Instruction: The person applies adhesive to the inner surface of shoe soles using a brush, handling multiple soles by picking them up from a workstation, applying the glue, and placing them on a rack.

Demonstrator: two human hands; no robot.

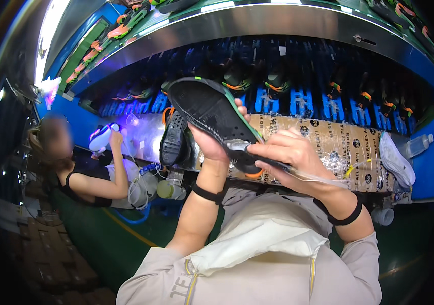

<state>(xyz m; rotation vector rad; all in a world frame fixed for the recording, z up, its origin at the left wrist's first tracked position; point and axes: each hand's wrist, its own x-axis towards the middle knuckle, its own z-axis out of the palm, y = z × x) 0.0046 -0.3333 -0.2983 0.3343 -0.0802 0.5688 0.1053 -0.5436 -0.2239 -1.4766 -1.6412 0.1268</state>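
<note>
A black shoe (pixel 206 109) with green edging is held sole up in front of me, its toe toward the upper left. My left hand (pixel 211 145) is wrapped around its middle, with fingertips showing at the far edge. Closed in a pinch, my right hand (pixel 295 155) holds a slim tool with a pale, wet-looking tip (pixel 237 145) against the sole near the heel. A clear tube (pixel 318 178) trails from that hand toward the right. Another black shoe (pixel 172 140) rests on the bench just left of the held one, sole showing.
The bench is covered with printed brown cardboard (pixel 328 145). At its right end are a white shoe-shaped piece (pixel 397 160) and a clear bottle (pixel 420 145). Behind it, a blue rack (pixel 300 104) carries several dark shoes. A co-worker (pixel 95 173) at left holds a white shoe (pixel 102 137).
</note>
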